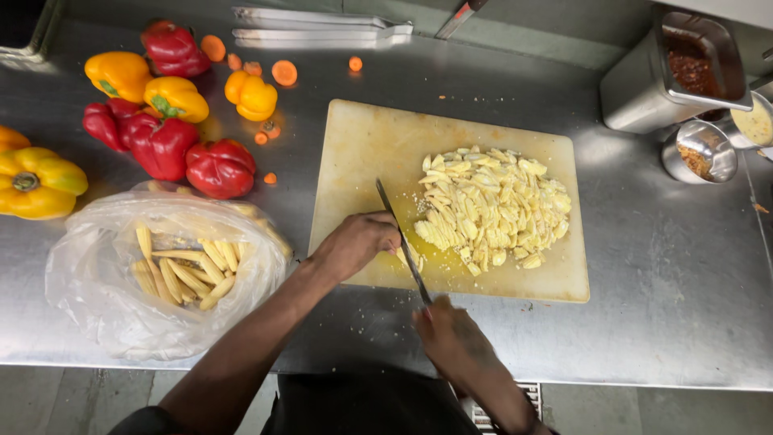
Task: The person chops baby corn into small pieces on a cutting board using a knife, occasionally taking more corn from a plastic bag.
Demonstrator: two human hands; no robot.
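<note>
While the right hand [451, 334] grips the knife [400, 239] and the left hand's [354, 242] curled fingers pin baby corn on the cutting board [362, 145] beside the sliced pile [491, 205], slicing seems mid-way, needing fingertips kept clear.

Shiny steel counter [644, 322] above what looks like grey floor [48, 403].

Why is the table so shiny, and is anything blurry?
In the head view, overhead light glares off the steel table, brightest beside the cutting board; the right hand with the knife looks slightly smeared, the peppers stay sharp.
</note>
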